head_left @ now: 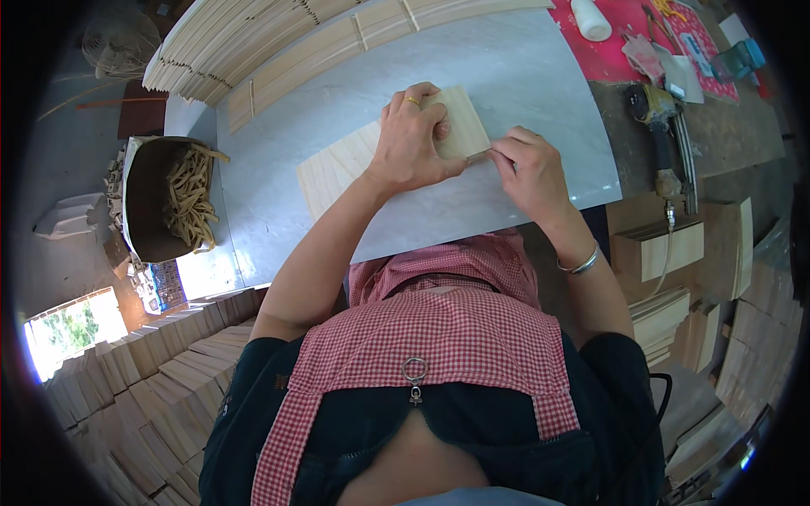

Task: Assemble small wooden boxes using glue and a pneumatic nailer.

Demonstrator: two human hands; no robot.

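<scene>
A pale wooden piece (337, 164) is lying on the grey table (422, 215), in front of the person and slanting away to the right. The left hand (412, 139) is clamping down on it from above, its thumb reaching along the near side toward the right corner and its fingers curling in. The right hand (530, 169) is working at that corner, thumb and forefinger drawn close together — whether they are gripping the wood's edge or something thin, I cannot tell.

Slatted wooden panels (245, 42) are lying along the far left side. Near the table's left edge an open bin (143, 202) is holding a tangle of tan strips (194, 198). On the right, a nail gun (658, 126) is resting — its hose (669, 244) trailing nearer — while a white bottle (591, 19) is lying farther off on a red cloth (582, 59).
</scene>
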